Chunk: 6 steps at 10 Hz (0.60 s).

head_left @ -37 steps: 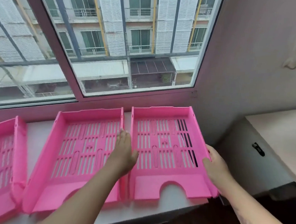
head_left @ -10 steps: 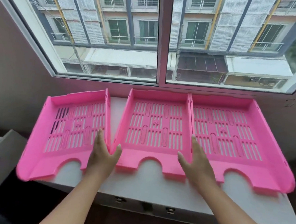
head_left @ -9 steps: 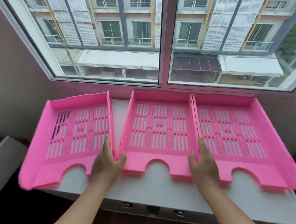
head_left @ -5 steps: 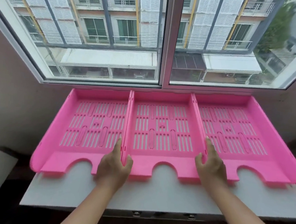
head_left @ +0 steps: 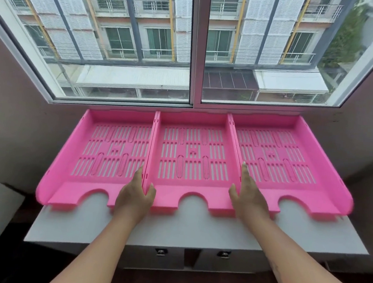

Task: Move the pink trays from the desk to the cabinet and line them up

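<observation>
Three pink trays sit side by side on the white top of a low cabinet [head_left: 175, 226] beneath a sliding window [head_left: 194, 44], their back walls against the sill and their notched front edges facing the camera. The left tray [head_left: 105, 151] and the middle tray [head_left: 193, 155] touch along their shared side walls, as do the middle tray and the right tray [head_left: 290, 159].

The person's left hand [head_left: 134, 196] rests at the join between the left and middle trays, fingers extended flat along the wall and thumb spread onto the middle tray's floor. The right hand [head_left: 249, 195] lies at the join between the middle and right trays, likewise open and flat, fingers pointing toward the window. Neither hand is closed around anything. Two small metal handles [head_left: 161, 252] show on the cabinet's front. Apartment buildings fill the glass beyond.
</observation>
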### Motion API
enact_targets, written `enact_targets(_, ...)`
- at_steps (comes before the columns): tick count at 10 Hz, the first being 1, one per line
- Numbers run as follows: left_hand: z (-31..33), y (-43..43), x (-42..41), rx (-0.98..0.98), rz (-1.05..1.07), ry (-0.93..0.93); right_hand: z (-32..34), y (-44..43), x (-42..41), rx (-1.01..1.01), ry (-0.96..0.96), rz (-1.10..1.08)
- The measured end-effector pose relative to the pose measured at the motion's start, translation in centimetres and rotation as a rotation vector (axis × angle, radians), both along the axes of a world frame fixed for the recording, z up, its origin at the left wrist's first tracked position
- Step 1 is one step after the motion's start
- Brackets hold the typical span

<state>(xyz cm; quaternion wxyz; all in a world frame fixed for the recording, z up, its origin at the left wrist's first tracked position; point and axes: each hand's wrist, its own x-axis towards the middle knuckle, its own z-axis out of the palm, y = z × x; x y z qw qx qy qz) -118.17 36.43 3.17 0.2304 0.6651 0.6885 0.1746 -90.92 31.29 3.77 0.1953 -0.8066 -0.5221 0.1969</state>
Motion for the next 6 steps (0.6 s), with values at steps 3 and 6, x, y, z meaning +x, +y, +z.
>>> enact_targets(3,-0.9,-4.3,-4.4,0.158,-0.014,0.223,0.2,-5.8,4.9,0.04,-0.148,-0.018)
enact_targets(6,-3.5,-6.7,-7.1,0.032,0.104,0.343,-3.9,-11.1,8.6,-0.152,-0.331,-0.054)
